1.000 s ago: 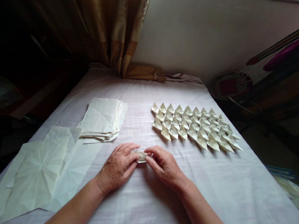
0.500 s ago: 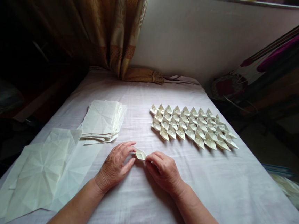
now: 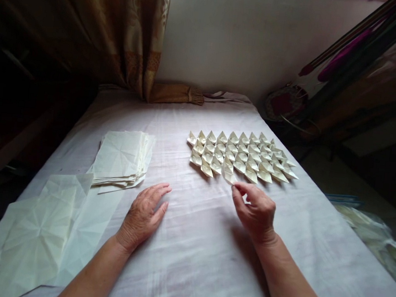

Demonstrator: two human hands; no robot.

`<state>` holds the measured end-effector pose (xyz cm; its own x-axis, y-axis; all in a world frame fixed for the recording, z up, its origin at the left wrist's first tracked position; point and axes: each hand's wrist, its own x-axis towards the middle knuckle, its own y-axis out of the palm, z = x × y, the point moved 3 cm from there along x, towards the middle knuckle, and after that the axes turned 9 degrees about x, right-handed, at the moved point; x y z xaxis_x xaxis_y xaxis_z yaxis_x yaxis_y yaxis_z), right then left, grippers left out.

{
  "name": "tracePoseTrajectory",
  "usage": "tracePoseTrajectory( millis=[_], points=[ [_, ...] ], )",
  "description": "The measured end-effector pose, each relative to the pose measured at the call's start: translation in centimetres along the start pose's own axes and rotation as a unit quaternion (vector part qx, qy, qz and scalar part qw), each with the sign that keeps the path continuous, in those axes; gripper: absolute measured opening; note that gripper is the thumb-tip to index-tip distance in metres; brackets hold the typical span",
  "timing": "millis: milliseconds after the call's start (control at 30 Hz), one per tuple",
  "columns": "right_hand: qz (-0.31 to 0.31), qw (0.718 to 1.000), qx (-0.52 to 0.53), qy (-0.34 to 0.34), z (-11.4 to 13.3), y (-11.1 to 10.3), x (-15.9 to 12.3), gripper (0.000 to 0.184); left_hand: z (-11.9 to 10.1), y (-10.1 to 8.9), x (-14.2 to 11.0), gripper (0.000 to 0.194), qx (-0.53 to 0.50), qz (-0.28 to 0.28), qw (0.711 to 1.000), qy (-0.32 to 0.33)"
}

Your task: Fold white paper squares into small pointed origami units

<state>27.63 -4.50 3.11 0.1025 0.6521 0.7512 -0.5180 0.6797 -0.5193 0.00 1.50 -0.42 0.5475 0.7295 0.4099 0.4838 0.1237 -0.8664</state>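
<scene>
My right hand [image 3: 254, 210] pinches the near tip of a small folded paper boat [image 3: 229, 170] between thumb and fingers. That boat is at the front edge of several rows of similar cream paper boats [image 3: 241, 154], close beside its neighbours. Whether it rests on the cloth or is slightly raised, I cannot tell. My left hand [image 3: 145, 215] lies on the cloth left of centre, fingers forward and thumb apart, with nothing in it. Left of it are a stack of creased paper sheets [image 3: 119, 155] and, nearer, loose creased sheets [image 3: 38, 231].
A pale cloth [image 3: 188, 258] covers the table. A gold curtain [image 3: 138, 41] hangs at the back left, its tasselled band [image 3: 175, 94] lying along the far edge. Plastic-wrapped things [image 3: 372, 233] lie low beyond the right edge.
My right hand has carried the paper boat from between both hands forward and right to the rows. My left hand has let go and stays near its place. The view has turned slightly right.
</scene>
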Motion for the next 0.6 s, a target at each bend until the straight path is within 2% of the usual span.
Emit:
tracePoseTrajectory(
  millis=[100,167,600],
  points=[
    [-0.031,0.997,-0.075,0.012,-1.7,-1.4,-0.6,0.006,0.0,0.1,0.1,0.026,0.01,0.009,1.0,0.005],
    [-0.02,0.995,-0.094,0.012,-2.4,-1.7,-1.0,0.009,0.0,0.1,0.2,0.024,0.012,0.012,1.0,0.008],
    [0.043,0.984,-0.152,0.089,-4.3,-0.4,-2.4,0.015,-0.3,0.0,0.5,0.018,0.018,0.022,0.999,0.025]
  ],
)
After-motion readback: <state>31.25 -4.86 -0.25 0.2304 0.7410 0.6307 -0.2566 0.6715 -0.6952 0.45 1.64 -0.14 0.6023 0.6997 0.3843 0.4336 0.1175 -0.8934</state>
